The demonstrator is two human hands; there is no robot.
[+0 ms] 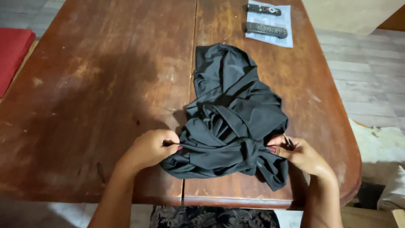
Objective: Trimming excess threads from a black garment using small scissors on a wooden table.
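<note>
A crumpled black garment (232, 114) lies bunched on the worn brown wooden table (97, 93), right of the table's centre seam. My left hand (149, 147) pinches the garment's near left edge between thumb and fingers. My right hand (297, 153) grips the cloth at its near right edge, fingers curled on a fold. Both hands sit close to the table's front edge, and a strip of the cloth stretches between them.
Two black remote controls (266, 29) (263, 9) rest on a white sheet of paper (282, 19) at the far right of the table. A red cushion (12, 52) sits off the left side. Pale plank flooring (371, 71) runs on the right.
</note>
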